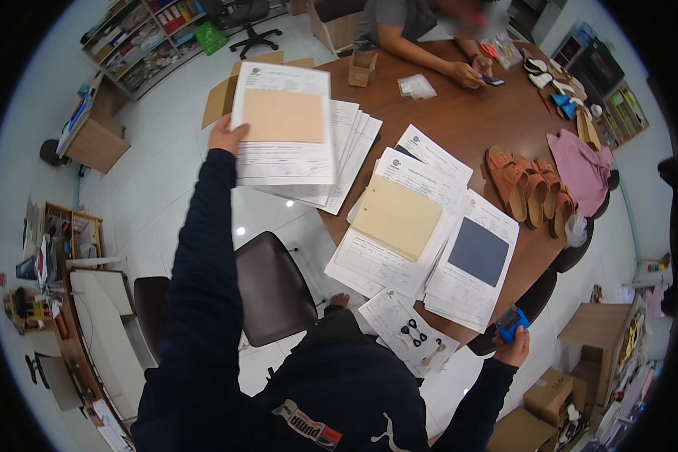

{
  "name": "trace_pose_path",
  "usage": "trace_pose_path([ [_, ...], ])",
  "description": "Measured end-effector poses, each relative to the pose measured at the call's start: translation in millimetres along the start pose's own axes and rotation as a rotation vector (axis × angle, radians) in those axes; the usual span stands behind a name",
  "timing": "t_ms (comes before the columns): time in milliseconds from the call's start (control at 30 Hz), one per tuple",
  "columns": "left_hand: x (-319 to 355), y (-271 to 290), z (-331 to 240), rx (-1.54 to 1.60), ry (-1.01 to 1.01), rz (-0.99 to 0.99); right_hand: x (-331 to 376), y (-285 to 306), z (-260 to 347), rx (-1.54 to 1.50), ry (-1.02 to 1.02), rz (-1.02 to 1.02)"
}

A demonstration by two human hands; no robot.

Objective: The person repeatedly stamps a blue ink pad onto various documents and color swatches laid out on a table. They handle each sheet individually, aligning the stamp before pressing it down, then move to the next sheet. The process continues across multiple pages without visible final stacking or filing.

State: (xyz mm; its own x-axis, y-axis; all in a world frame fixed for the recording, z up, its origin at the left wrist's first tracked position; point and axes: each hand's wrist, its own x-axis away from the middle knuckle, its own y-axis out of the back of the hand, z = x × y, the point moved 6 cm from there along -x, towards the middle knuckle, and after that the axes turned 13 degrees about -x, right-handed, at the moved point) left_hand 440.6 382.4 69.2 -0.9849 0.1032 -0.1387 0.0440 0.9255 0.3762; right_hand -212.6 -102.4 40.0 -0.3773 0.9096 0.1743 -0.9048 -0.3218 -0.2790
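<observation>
My left hand (227, 135) grips the left edge of a printed sheet (285, 162) with a peach swatch (285, 115) on it, raised over a stack of similar papers (354, 154) at the table's left edge. Held low at the right, by the table's near corner, is a small blue-and-black self-inking stamp (511, 322), with the fingers of my right hand (513, 349) closed round it. Between the hands lie paper piles, one with a cream swatch (398, 217), another with a navy swatch (478, 251). Nearest me, a sheet (388, 315) carries small black loop-shaped pieces (413, 331).
Brown sandals (531, 188) and pink material (580, 167) sit on the wooden table (459, 113) to the right. Across it, a person (429, 45) holds a phone (492, 80). A small open carton (362, 69) stands far left. A dark chair (274, 290) is close before me.
</observation>
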Motion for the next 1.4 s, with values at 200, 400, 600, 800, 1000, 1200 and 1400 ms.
trace_pose_path([
  [200,-47.6,-12.6,84.7,-0.47,0.046,0.212,-0.4,10.8,-21.9,0.27,-0.069,-0.111],
  [400,0.4,-83.9,17.3,-0.616,-0.293,-0.135,-37.0,-5.4,-14.6,0.697,0.068,-0.109],
  [600,233.5,-233.9,-115.0,-0.284,-0.764,0.395,-67.4,-50.6,8.6,1.284,0.27,0.097],
  [800,396.5,-351.7,-150.7,-0.577,-1.023,1.076,-76.1,-53.3,1.2,1.28,0.145,-0.008],
  [1000,408.9,-404.2,-152.3,-0.868,-1.06,1.037,-77.1,-48.3,3.4,1.22,0.224,0.015],
  [1200,404.2,-417.4,-142.8,-1.036,-1.03,1.093,-79.2,-42.9,1.5,1.195,0.13,0.008],
  [1400,406.2,-421.3,-145.6,-1.023,-1.029,1.039,-75.4,-49.7,-6.2,1.215,0.109,0.028],
])
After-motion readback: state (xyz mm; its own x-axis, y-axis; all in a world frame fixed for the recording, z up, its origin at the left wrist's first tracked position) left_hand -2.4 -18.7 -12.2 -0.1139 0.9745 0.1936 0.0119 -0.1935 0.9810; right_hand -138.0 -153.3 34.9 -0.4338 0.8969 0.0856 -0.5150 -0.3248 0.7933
